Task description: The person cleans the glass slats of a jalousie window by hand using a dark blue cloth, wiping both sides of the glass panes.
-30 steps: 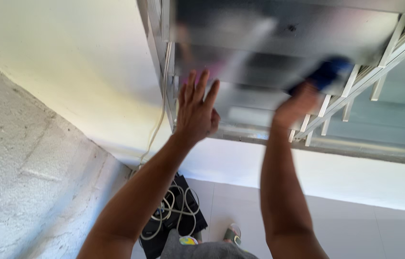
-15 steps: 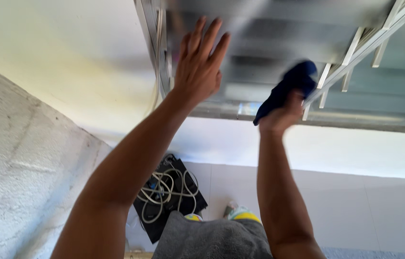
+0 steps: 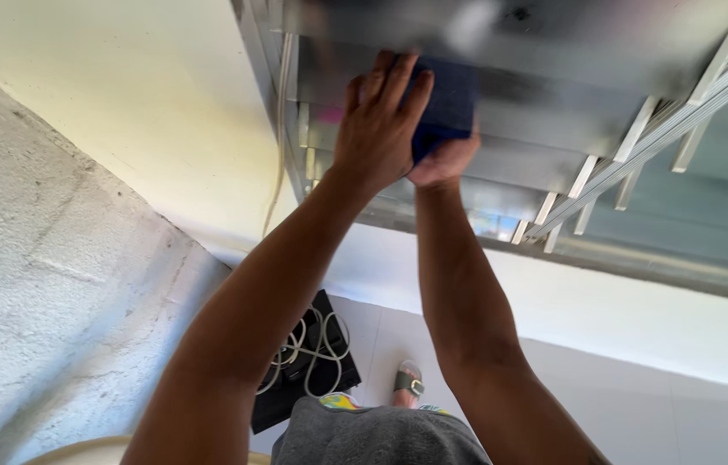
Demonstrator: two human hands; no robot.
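Both my arms reach up to a shiny metal duct (image 3: 571,52) under the ceiling. My right hand (image 3: 443,159) presses a dark blue cloth (image 3: 446,103) flat against the duct's underside. My left hand (image 3: 379,125) lies next to it, fingers spread and straight, its fingertips overlapping the cloth's left edge. The duct's surface is blurred by motion.
Metal ceiling framing rails (image 3: 640,146) run to the right of the duct. A pale cable (image 3: 278,164) hangs along the white wall. Rough grey wall (image 3: 45,284) at left. Below, a black bag with coiled white cords (image 3: 308,362) lies on the white floor, and my sandalled foot (image 3: 407,379).
My right hand has slid the blue cloth leftward along the duct until it meets my left hand. The view has shifted closer to the duct.
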